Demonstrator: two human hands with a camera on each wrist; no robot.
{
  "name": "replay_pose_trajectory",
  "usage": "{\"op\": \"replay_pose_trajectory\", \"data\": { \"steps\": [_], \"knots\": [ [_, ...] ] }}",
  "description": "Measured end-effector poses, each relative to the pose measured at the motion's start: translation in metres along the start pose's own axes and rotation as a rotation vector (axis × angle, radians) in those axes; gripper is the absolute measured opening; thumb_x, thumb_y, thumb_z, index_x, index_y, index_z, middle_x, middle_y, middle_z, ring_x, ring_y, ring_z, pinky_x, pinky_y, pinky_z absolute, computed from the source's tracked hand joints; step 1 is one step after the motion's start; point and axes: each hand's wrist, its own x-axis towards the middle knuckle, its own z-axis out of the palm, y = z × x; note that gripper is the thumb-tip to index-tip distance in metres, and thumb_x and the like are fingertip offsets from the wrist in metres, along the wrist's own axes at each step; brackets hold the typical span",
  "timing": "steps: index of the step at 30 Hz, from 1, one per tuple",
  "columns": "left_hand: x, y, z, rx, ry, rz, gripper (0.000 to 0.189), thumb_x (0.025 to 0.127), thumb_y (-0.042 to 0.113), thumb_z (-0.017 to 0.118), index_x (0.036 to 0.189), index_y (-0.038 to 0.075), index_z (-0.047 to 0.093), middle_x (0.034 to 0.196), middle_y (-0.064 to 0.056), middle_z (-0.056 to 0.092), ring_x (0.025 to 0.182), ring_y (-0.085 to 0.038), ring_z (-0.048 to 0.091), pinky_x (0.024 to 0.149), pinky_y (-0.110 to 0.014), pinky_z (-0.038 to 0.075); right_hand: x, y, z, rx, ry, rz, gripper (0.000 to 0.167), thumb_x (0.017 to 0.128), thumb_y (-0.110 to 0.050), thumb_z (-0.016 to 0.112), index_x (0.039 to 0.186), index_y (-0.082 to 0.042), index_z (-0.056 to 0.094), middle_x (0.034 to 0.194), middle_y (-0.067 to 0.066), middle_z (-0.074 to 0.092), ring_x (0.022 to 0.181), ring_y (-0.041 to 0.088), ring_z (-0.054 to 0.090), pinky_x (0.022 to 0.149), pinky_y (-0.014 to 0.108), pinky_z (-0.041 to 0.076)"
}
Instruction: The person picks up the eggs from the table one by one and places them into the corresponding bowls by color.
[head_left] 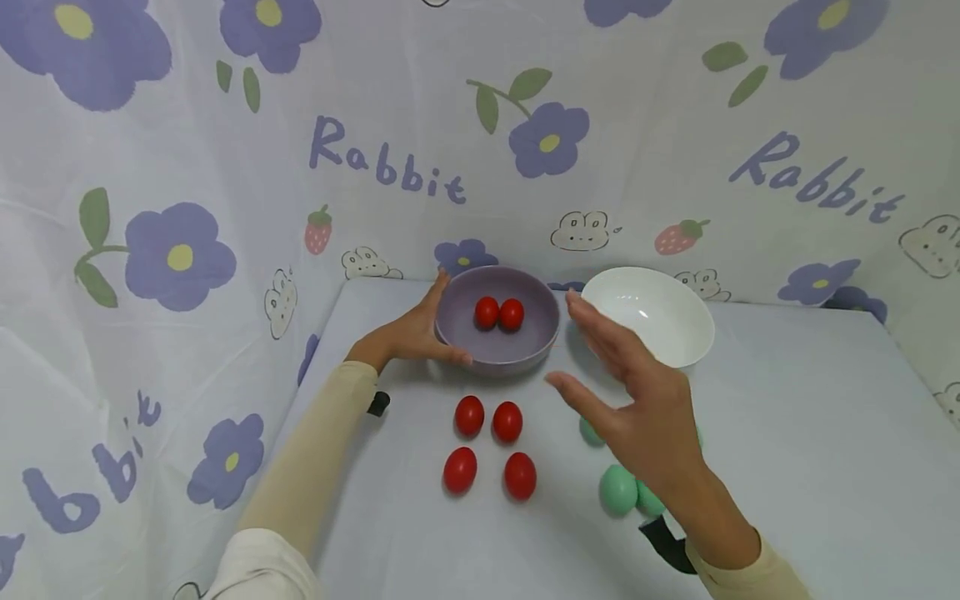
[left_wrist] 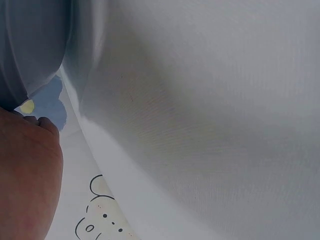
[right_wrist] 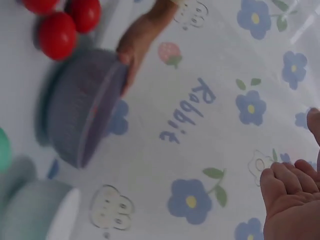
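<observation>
Hiding green eggs (head_left: 618, 488) behind right hand (head_left: 637, 408)

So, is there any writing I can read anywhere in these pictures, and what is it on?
"Rabbit": on the flowered cloth backdrop, left of centre.
"Rabbit": again on that backdrop, at upper right.
"Rabbit": on it in the right wrist view too, turned sideways.
Nothing readable on the purple bowl, white bowl or eggs.

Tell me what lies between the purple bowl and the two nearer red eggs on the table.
In the head view, two more red eggs lie side by side between the purple bowl and the nearer red eggs; apart from them, only bare table shows there.
</observation>
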Motion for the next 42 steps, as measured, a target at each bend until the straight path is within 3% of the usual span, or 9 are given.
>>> {"op": "replay_pose_trajectory", "data": {
  "steps": [7, 11, 15, 18, 24, 28, 37, 42],
  "knots": [
    [0.003, 0.0, -0.001, -0.005, 0.012, 0.007, 0.156, 0.067, 0.063, 0.095, 0.167, 0.029, -0.02, 0.179, -0.001, -0.009, 0.162, -0.03, 0.016, 0.123, -0.057, 0.032, -0.06, 0.021, 0.024, -0.068, -0.14, 0.136, 0.089, 0.082, -0.009, 0.093, 0.158, -0.024, 0.051, 0.157, -0.007, 0.055, 0.143, 0.015, 0.055, 0.109, 0.024, 0.047],
    [0.004, 0.0, -0.002, -0.01, 0.014, 0.012, 0.156, 0.067, 0.063, 0.095, 0.167, 0.033, -0.021, 0.179, -0.002, -0.008, 0.162, -0.03, 0.016, 0.123, -0.057, 0.032, -0.089, 0.038, 0.038, -0.148, -0.258, 0.255, 0.088, 0.087, -0.026, 0.091, 0.161, -0.035, 0.044, 0.158, -0.016, 0.052, 0.144, 0.01, 0.052, 0.108, 0.029, 0.049],
    [0.004, -0.001, -0.002, -0.012, 0.009, 0.006, 0.156, 0.067, 0.063, 0.095, 0.167, 0.032, -0.021, 0.179, 0.002, -0.009, 0.162, -0.029, 0.014, 0.124, -0.057, 0.031, -0.111, 0.052, 0.047, -0.239, -0.347, 0.387, 0.086, 0.087, -0.037, 0.089, 0.16, -0.045, 0.042, 0.154, -0.019, 0.055, 0.142, 0.01, 0.054, 0.108, 0.038, 0.052],
    [0.003, -0.001, -0.002, -0.014, 0.004, -0.003, 0.156, 0.066, 0.064, 0.095, 0.167, 0.033, -0.021, 0.178, 0.004, -0.009, 0.163, -0.029, 0.014, 0.124, -0.057, 0.031, -0.12, 0.059, 0.052, -0.251, -0.381, 0.451, 0.083, 0.087, -0.038, 0.089, 0.158, -0.043, 0.046, 0.15, -0.015, 0.06, 0.139, 0.013, 0.058, 0.108, 0.04, 0.052],
    [0.003, 0.0, -0.002, -0.012, 0.004, -0.005, 0.157, 0.066, 0.064, 0.095, 0.168, 0.029, -0.019, 0.178, 0.004, -0.008, 0.162, -0.029, 0.016, 0.123, -0.057, 0.033, -0.126, 0.068, 0.064, -0.295, -0.438, 0.455, 0.078, 0.085, -0.035, 0.091, 0.154, -0.025, 0.056, 0.143, -0.004, 0.068, 0.133, 0.02, 0.064, 0.106, 0.041, 0.054],
    [0.002, -0.001, 0.0, -0.011, 0.003, -0.01, 0.155, 0.068, 0.062, 0.095, 0.169, 0.027, -0.017, 0.178, 0.006, -0.009, 0.162, -0.03, 0.015, 0.122, -0.056, 0.035, -0.128, 0.069, 0.071, -0.318, -0.446, 0.465, 0.073, 0.085, -0.028, 0.092, 0.15, -0.02, 0.06, 0.138, -0.002, 0.071, 0.129, 0.02, 0.066, 0.104, 0.04, 0.056],
    [0.001, 0.0, -0.001, -0.011, 0.003, -0.006, 0.156, 0.067, 0.065, 0.094, 0.169, 0.024, -0.018, 0.178, 0.004, -0.01, 0.162, -0.031, 0.015, 0.122, -0.057, 0.034, -0.121, 0.068, 0.067, -0.277, -0.455, 0.499, 0.067, 0.085, -0.023, 0.092, 0.146, -0.021, 0.062, 0.134, -0.006, 0.073, 0.129, 0.018, 0.066, 0.104, 0.041, 0.056],
    [0.001, 0.0, -0.001, -0.011, -0.003, 0.002, 0.154, 0.069, 0.062, 0.094, 0.168, 0.031, -0.019, 0.178, -0.001, -0.013, 0.162, -0.031, 0.014, 0.123, -0.056, 0.033, -0.094, 0.055, 0.05, -0.283, -0.453, 0.512, 0.07, 0.086, -0.027, 0.091, 0.149, -0.027, 0.06, 0.14, -0.007, 0.069, 0.132, 0.019, 0.064, 0.104, 0.042, 0.056]
  ]
}}
